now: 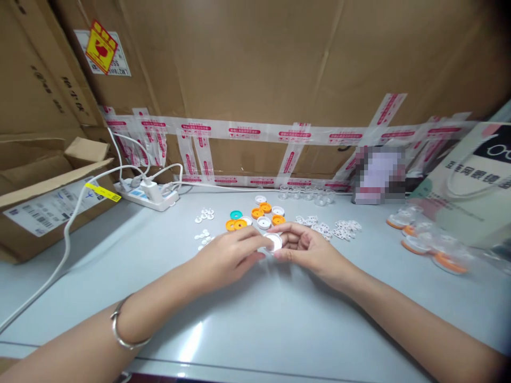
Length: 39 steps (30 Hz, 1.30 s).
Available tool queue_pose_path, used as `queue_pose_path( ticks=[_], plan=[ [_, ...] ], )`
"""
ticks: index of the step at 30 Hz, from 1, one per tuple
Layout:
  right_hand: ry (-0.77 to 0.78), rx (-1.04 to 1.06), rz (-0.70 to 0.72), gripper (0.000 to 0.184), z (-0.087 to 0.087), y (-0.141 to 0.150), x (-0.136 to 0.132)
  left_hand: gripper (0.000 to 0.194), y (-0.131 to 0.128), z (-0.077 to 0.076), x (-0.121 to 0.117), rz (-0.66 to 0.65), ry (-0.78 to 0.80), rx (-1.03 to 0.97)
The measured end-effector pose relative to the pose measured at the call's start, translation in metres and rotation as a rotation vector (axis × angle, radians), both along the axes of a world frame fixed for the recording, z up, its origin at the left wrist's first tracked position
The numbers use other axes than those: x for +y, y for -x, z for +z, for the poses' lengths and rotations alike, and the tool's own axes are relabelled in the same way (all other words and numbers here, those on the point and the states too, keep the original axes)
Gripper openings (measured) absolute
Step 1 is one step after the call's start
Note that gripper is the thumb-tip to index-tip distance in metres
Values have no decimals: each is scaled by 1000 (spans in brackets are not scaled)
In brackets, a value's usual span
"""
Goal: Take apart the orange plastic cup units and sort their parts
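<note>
White cap [273, 242] held above the worktop [247, 319], near the coloured rings [257, 214]. My right hand [305, 244] grips its rim, fingers nearly closed, seemingly to steady it; my left hand's [235, 252] bent fingers touch its face.

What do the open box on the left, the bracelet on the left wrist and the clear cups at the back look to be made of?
Open box: matte brown corrugated cardboard, by its folded flaps and creases.
Bracelet: probably polished silver-toned metal, from its bright highlights.
Clear cups: likely glossy transparent plastic, though glass can't be ruled out; the backdrop shows through them.
</note>
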State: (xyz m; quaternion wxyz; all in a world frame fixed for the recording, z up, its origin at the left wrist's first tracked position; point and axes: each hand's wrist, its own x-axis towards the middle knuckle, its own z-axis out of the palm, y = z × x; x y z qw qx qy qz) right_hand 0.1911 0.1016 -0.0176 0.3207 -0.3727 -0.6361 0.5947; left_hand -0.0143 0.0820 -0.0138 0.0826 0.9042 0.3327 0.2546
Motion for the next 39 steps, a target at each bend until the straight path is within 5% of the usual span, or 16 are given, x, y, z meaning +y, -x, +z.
queue_pose_path(
  ticks=[6, 12, 16, 21, 29, 35, 39],
  plan=[
    [-32, -39, -4, 44, 4, 0, -1, 20, 7, -1, 6, 25, -274, -15],
    [-273, -278, -256, 38, 8, -17, 12, 17, 43, 19, 36, 385, -225, -128],
    [-366, -546, -155, 38, 6, -19, 11, 17, 56, 15, 57, 502, -119, -41],
    [-473, -628, -11, 32, -5, -11, 6, 22, 52, -2, 76, 545, -44, 169],
    [-517, -601, 21, 10, -11, -10, 8, 26, 44, -9, 81, 454, -52, 223],
    [-522, -616, 46, 11, -9, -12, 7, 26, 32, -6, 73, 124, 2, 188],
    [-503, -640, 57, 12, -5, -12, 6, 27, 29, -5, 68, 44, 89, 222]
  ],
)
